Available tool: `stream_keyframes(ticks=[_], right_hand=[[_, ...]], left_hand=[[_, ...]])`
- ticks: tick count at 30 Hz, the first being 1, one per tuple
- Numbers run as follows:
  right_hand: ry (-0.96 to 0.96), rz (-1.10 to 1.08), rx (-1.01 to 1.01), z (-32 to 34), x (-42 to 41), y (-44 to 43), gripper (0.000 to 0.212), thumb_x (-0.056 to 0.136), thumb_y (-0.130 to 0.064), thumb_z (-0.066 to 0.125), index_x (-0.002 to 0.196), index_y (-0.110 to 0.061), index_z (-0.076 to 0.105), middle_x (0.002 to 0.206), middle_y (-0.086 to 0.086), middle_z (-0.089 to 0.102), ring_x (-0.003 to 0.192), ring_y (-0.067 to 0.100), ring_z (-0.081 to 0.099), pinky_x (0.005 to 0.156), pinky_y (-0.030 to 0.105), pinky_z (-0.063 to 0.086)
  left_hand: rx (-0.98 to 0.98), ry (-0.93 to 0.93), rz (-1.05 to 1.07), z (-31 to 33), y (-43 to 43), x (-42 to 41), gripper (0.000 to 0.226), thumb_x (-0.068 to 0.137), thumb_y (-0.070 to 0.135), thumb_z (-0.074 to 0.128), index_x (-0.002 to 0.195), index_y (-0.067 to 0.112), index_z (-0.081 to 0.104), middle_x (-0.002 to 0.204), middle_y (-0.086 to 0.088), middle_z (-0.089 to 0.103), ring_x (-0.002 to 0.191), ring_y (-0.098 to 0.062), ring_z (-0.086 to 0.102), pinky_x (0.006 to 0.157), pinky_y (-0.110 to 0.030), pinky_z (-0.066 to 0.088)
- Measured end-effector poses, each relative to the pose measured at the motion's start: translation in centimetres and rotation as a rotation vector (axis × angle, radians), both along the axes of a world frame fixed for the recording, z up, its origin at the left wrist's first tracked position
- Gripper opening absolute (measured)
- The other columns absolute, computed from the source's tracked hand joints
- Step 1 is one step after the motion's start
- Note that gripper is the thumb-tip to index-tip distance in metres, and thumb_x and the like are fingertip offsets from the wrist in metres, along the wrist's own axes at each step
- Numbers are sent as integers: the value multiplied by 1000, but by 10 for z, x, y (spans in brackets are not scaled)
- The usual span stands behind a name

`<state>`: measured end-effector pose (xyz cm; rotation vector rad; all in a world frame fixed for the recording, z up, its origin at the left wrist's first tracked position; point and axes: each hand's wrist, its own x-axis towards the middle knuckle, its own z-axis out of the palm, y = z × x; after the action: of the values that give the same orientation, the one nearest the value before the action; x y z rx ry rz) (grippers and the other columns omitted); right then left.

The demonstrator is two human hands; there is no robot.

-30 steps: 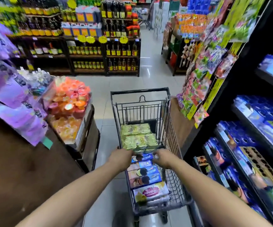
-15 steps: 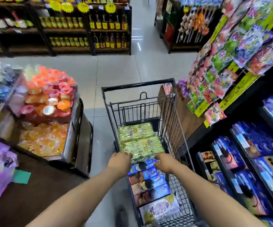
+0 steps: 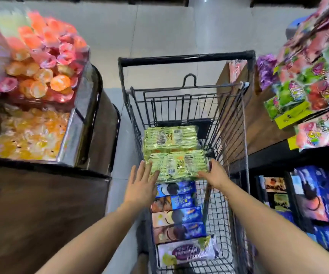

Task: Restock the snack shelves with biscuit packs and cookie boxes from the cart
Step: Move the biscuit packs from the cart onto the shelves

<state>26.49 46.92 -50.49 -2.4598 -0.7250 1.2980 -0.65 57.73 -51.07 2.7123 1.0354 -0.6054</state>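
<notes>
Barely begun: reaching into full cart (image 3: 187, 58) with left hand (image 3: 142, 186) and right hand (image 3: 217, 175), grip wide, flanking green biscuit pack (image 3: 177, 165).

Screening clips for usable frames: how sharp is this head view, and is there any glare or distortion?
Head view: centre fairly sharp, green biscuit packs, left hand and right hand readable; jelly cups and hanging candy bags at the edges smeared; wide-angle lens splays the cart; soft glare on the floor.
</notes>
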Motion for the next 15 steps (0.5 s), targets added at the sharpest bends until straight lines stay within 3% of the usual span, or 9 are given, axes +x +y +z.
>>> stream_keyframes(ticks=[4, 7, 10, 15], right_hand=[[92, -154, -4, -41, 20, 17, 114, 78, -68, 70, 160, -17, 10, 164, 14, 23, 148, 36, 28, 120, 52, 28], [212, -251, -9, -65, 28, 25, 122, 69, -79, 65, 160, -21, 9, 165, 11, 21, 148, 35, 26, 120, 52, 25], [375, -312, -12, -85, 30, 28, 119, 64, -78, 68, 158, -23, 20, 161, 11, 30, 146, 35, 31, 119, 55, 22], [613, -442, 23, -109, 31, 22, 130, 62, -75, 75, 160, -32, 1, 167, -1, 10, 153, 32, 12, 119, 60, 11]], left_hand=[[59, -6, 0, -36, 8, 2, 64, 103, 48, 27, 160, 31, 4, 161, -9, -29, 143, -32, -39, 118, -57, -21], [109, -78, 3, -52, 9, 5, 61, 102, 50, 24, 159, 31, 20, 167, -6, -9, 151, -33, -21, 121, -60, -8], [187, -199, 25, -63, 6, 6, 58, 100, 47, 36, 154, 27, 37, 167, -8, 13, 155, -33, 2, 121, -62, 10], [247, -317, 41, -79, 4, 3, 55, 99, 42, 47, 151, 25, 44, 164, -9, 26, 154, -34, 12, 119, -63, 17]])
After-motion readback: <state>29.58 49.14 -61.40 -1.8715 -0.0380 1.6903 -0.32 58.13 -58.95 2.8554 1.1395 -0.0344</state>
